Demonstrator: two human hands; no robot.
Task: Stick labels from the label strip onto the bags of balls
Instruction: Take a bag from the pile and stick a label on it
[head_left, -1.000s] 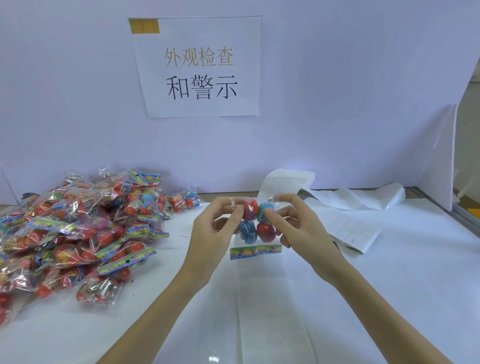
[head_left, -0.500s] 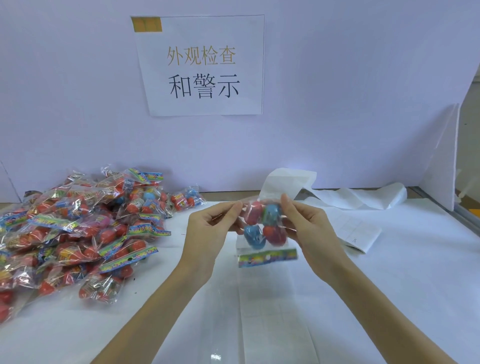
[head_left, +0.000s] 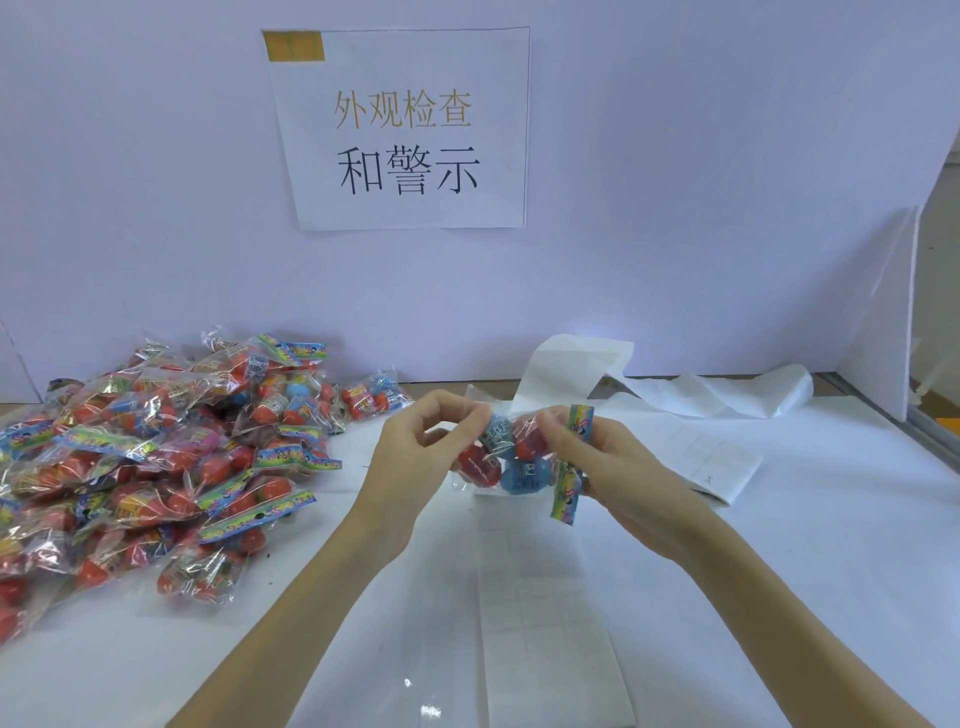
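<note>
Both hands grip one bag (head_left: 511, 460) between them: left hand (head_left: 415, 462) pinching its far edge, right hand (head_left: 608, 467) holding the header end. Keep the film taut and flat for the label. Strip (head_left: 545, 613) lies just below; pile (head_left: 156, 447) to the left.

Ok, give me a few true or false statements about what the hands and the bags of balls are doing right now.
1. Both hands hold one clear plastic bag of red and blue balls. True.
2. That bag's rainbow header card points toward the pile. False: it is on the side of the right hand.
3. The pile of bagged balls lies to the left. True.
4. The left hand rests flat on the table. False: it is raised, pinching the bag.
</note>
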